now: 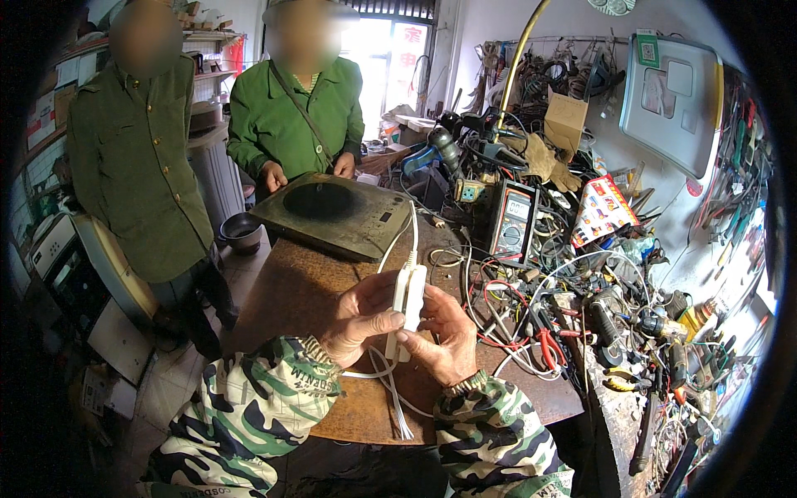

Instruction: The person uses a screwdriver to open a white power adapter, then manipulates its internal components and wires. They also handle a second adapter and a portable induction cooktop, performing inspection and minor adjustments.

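Above the wooden bench (274,307), both of my hands are closed around a slim white plastic casing (404,309), held upright with a white cord (413,228) leaving its top end. It looks like a small power strip; a lengthwise gap shows between two white parts. My left hand (361,319) grips it from the left, the thumb lying across its lower half. From the right, my right hand (447,336) presses its thumb near the lower end. Beneath my hands hang white wires (403,419) with loose ends. My palms and fingers hide part of the casing.
A dusty induction cooker (332,212) lies at the bench's far side, touched by a person in green (295,124). Another person (137,166) stands left. On the right are a multimeter (513,220), red-handled pliers (550,349), a power drill (610,324) and heaped cables.
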### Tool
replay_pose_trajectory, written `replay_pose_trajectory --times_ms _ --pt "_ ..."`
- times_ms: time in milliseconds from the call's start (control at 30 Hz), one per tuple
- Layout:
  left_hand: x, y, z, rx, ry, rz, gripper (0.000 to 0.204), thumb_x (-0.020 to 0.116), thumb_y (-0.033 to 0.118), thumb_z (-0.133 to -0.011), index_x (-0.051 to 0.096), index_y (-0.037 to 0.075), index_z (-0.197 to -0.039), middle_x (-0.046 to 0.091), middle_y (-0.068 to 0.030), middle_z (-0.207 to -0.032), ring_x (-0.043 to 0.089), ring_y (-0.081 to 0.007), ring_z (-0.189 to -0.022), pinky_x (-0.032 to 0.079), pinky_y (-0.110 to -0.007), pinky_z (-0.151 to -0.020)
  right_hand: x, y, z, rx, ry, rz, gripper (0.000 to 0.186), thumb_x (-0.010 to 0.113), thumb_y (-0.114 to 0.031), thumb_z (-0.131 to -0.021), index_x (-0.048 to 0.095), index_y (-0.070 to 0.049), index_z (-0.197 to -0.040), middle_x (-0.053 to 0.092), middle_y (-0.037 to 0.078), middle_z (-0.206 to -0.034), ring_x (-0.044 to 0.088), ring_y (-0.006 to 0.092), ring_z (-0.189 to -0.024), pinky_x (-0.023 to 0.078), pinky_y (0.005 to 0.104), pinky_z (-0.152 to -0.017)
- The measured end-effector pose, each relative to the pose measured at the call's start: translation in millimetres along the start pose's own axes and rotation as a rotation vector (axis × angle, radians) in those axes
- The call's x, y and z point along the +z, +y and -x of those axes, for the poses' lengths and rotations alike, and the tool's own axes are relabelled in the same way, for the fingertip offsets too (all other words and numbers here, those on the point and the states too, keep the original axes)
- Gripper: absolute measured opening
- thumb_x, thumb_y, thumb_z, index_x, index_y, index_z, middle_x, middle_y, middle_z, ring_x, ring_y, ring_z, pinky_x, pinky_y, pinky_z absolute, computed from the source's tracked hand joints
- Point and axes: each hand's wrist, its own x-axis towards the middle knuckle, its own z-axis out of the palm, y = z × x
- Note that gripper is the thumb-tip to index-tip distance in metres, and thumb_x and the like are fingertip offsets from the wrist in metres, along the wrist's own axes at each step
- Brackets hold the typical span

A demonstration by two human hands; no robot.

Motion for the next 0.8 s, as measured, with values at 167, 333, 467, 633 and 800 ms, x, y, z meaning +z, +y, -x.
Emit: replay_pose_trajectory --times_ms 167,333,467,633,800 --pt "3.1 3.3 -1.7 0.005 -0.003 -0.015 0.063 0.076 0.004 -0.085 0.048 0.001 -0.141 0.058 -0.0108 -0.135 0.059 -0.0189 -0.12 0.048 -0.035 -0.105 -1.9 0.5 0.4 0.0 0.01 0.048 0.075 0.086 -0.014 -0.076 0.049 0.005 -0.139 0.065 0.012 -0.116 0.064 0.0188 -0.105 0.055 0.0333 -0.086" --pt "0.7 0.9 -1.8 -0.004 -0.003 -0.02 0.063 0.077 0.005 -0.085 0.048 0.001 -0.141 0.058 -0.011 -0.135 0.058 -0.0191 -0.121 0.047 -0.035 -0.106 -1.4 -1.3 0.3 -0.002 0.014 0.032 0.075 0.085 -0.014 -0.077 0.049 0.006 -0.139 0.065 0.013 -0.117 0.065 0.019 -0.104 0.055 0.033 -0.086" --pt "0.9 2.1 -2.5 -0.025 -0.003 -0.041 0.064 0.077 0.006 -0.085 0.047 0.001 -0.141 0.058 -0.0114 -0.135 0.057 -0.0193 -0.122 0.046 -0.035 -0.107 -2.4 -0.7 0.0 0.015 0.01 0.036 0.075 0.085 -0.015 -0.077 0.049 0.006 -0.14 0.066 0.014 -0.115 0.066 0.0189 -0.102 0.054 0.0325 -0.086" --pt "0.4 1.8 -2.5 -0.018 -0.009 -0.071 0.068 0.08 0.01 -0.083 0.046 0.0 -0.141 0.058 -0.0113 -0.134 0.057 -0.0197 -0.123 0.046 -0.036 -0.107 -2.8 -1.1 -0.3 0.029 -0.007 0.035 0.076 0.085 -0.016 -0.078 0.048 0.006 -0.141 0.067 0.013 -0.115 0.066 0.0178 -0.101 0.054 0.0315 -0.084" --pt "-2.8 -1.6 -4.0 -0.003 0.001 -0.094 0.071 0.084 0.013 -0.081 0.047 -0.001 -0.14 0.058 -0.0113 -0.133 0.057 -0.0199 -0.123 0.045 -0.036 -0.107 -1.9 -3.8 -0.9 0.039 -0.019 0.01 0.075 0.084 -0.016 -0.08 0.048 0.005 -0.142 0.067 0.013 -0.116 0.066 0.016 -0.099 0.054 0.0305 -0.083"
